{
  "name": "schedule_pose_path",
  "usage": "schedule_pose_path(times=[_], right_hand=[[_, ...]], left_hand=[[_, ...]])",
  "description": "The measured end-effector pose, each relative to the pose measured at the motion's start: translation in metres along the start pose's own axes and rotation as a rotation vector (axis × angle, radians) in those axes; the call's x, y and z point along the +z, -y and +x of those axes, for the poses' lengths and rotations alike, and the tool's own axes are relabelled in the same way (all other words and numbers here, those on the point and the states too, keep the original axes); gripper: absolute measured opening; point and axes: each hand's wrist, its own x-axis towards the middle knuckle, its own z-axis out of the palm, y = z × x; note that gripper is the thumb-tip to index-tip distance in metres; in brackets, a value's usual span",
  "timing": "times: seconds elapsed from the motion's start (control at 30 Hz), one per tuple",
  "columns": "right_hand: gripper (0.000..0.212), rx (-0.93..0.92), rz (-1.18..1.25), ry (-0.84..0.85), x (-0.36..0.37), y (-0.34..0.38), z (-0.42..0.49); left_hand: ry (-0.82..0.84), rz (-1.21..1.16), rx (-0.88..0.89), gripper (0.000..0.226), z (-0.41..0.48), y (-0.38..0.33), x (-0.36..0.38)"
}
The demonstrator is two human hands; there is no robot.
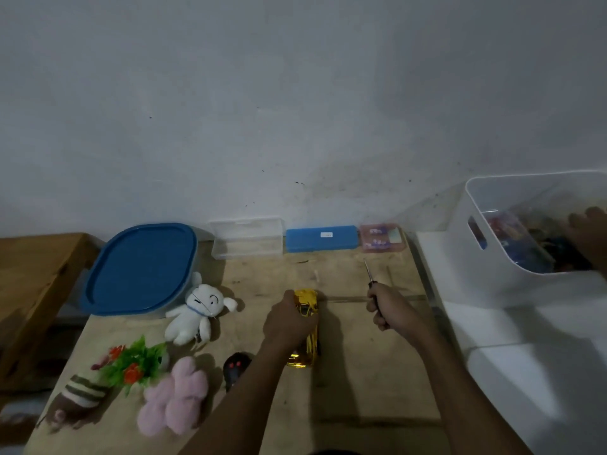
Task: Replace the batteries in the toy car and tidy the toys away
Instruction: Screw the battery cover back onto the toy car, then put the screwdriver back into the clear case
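Yellow toy car (307,302) gripped by your left hand (287,323), screwdriver (369,274) fisted in your right hand (391,310): the glossy shell could slip as you flip it.

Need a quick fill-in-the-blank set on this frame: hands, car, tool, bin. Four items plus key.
1. The left hand grips the ____ toy car on the wooden table.
2. The right hand holds a ____ by its dark handle, tip pointing away from the person.
3. The white plush lies beside the big ____ lid.
4. The white bin stands to the table's ____.

Missing words: yellow; screwdriver; blue; right.
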Motion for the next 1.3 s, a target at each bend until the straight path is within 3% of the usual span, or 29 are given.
schedule_pose_path(times=[0.13, 0.53, 0.67, 0.77, 0.93, 1.07, 1.13, 1.3], right_hand=[[0.015, -0.029, -0.024, 0.016, 0.000, -0.003, 0.007], [0.021, -0.126, -0.103, 0.065, 0.018, 0.005, 0.023], [0.028, -0.224, -0.158, 0.086, 0.037, 0.013, 0.036], [0.027, -0.357, -0.343, 0.112, 0.060, 0.030, 0.043], [0.019, -0.423, -0.613, 0.138, 0.107, 0.067, 0.066], [0.022, -0.473, -0.783, 0.095, 0.145, 0.094, 0.097], [0.026, -0.472, -0.862, 0.071, 0.163, 0.102, 0.116], [0.030, -0.535, -1.047, 0.034, 0.206, 0.110, 0.144]], left_hand=[[-0.030, 0.117, -0.032, 0.062, 0.004, -0.005, 0.011], [0.004, 0.158, -0.098, 0.086, 0.015, -0.007, 0.005], [-0.182, -0.186, -0.130, 0.096, 0.045, 0.007, -0.028], [-0.337, -0.325, -0.152, 0.101, 0.091, 0.041, -0.055], [-0.227, -0.418, -0.244, 0.094, 0.127, 0.050, -0.110], [-0.173, -0.460, -0.252, 0.104, 0.157, 0.070, -0.110], [-0.208, -0.489, -0.218, 0.100, 0.167, 0.081, -0.103], [-0.287, -0.647, -0.139, 0.066, 0.169, 0.096, -0.095]])
